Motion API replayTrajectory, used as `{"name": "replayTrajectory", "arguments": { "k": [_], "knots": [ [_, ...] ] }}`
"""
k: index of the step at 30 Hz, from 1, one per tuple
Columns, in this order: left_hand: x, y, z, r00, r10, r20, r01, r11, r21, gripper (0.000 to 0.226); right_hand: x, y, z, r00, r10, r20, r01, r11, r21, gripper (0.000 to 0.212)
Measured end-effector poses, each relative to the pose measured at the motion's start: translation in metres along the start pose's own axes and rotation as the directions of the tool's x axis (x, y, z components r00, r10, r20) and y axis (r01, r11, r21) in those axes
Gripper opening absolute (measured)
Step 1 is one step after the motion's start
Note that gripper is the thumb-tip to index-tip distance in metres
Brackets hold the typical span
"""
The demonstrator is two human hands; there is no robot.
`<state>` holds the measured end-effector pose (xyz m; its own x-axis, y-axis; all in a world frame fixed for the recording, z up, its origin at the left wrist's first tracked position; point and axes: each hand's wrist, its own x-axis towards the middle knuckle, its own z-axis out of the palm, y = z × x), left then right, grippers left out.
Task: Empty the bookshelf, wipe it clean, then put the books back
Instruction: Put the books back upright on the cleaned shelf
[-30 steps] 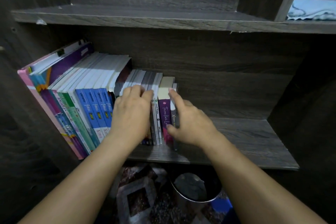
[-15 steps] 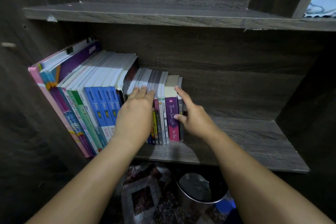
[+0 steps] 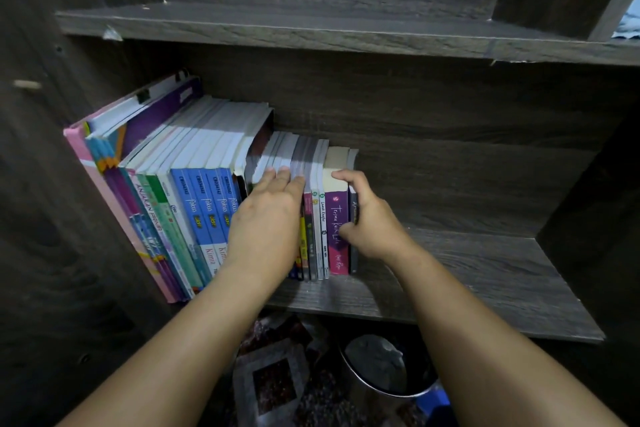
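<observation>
A row of books [image 3: 194, 198] stands on the left half of the dark wooden shelf board [image 3: 485, 274], leaning left against the side wall. My left hand [image 3: 266, 222] lies flat with straight fingers on the spines and top edges of the small paperbacks in the middle of the row. My right hand [image 3: 370, 222] grips the right end of the row: a finger hooks over the top of the purple book [image 3: 337, 218], the thumb presses its spine, and the palm covers the thin dark book [image 3: 353, 253] at the very end.
The upper shelf board [image 3: 311, 31] runs above, with a light blue cloth [image 3: 628, 24] at its far right. Below the shelf sit a round metal bin [image 3: 381, 364] and a patterned rug [image 3: 273, 381]. A wooden side wall [image 3: 588, 204] closes the compartment on the right.
The view has shifted so the books sit further right. My right hand has moved onto the end books and curled round them. The left hand stays flat on the paperbacks.
</observation>
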<state>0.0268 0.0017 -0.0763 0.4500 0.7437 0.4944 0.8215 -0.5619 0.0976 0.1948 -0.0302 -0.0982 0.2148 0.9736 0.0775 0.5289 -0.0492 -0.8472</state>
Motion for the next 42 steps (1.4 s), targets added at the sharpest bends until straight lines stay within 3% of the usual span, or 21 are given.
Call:
{"name": "replayTrajectory", "arguments": {
  "k": [4, 9, 12, 18, 23, 32, 36, 42],
  "knots": [
    [-0.003, -0.001, 0.003, 1.0, -0.014, -0.019, 0.014, 1.0, 0.008, 0.057, -0.004, 0.004, 0.002, 0.998, -0.061, -0.035, 0.06, 0.998, -0.032, 0.07],
    [-0.006, 0.002, 0.005, 1.0, -0.018, -0.024, 0.018, 1.0, 0.002, 0.056, -0.009, 0.004, 0.006, 0.996, -0.068, 0.063, 0.076, 0.988, -0.131, 0.117],
    [-0.009, 0.002, 0.005, 0.999, -0.02, -0.042, 0.019, 1.0, -0.01, 0.059, -0.01, 0.0, 0.005, 0.996, -0.084, 0.035, 0.088, 0.985, -0.146, 0.128],
    [-0.019, 0.005, 0.018, 0.999, 0.04, -0.027, -0.038, 0.995, 0.091, 0.095, -0.01, -0.004, 0.002, 0.988, -0.12, -0.101, 0.093, 0.967, -0.235, 0.116],
    [-0.022, 0.008, 0.019, 0.999, 0.04, -0.012, -0.038, 0.992, 0.12, 0.103, -0.014, -0.01, -0.002, 0.988, -0.121, -0.091, 0.078, 0.923, -0.378, 0.113],
    [-0.022, 0.05, -0.012, 0.992, 0.126, 0.012, -0.126, 0.992, 0.016, 0.07, -0.074, -0.025, -0.057, 0.978, -0.131, -0.163, -0.028, 0.689, -0.725, 0.069],
    [-0.031, 0.094, -0.018, 0.972, 0.235, 0.005, -0.234, 0.971, -0.053, 0.059, -0.126, -0.009, -0.094, 0.97, -0.086, -0.227, -0.127, 0.619, -0.775, 0.053],
    [-0.05, 0.158, -0.004, 0.934, 0.357, 0.0, -0.354, 0.926, -0.131, 0.051, -0.188, 0.028, -0.126, 0.961, 0.028, -0.276, -0.24, 0.581, -0.778, 0.047]
  ]
}}
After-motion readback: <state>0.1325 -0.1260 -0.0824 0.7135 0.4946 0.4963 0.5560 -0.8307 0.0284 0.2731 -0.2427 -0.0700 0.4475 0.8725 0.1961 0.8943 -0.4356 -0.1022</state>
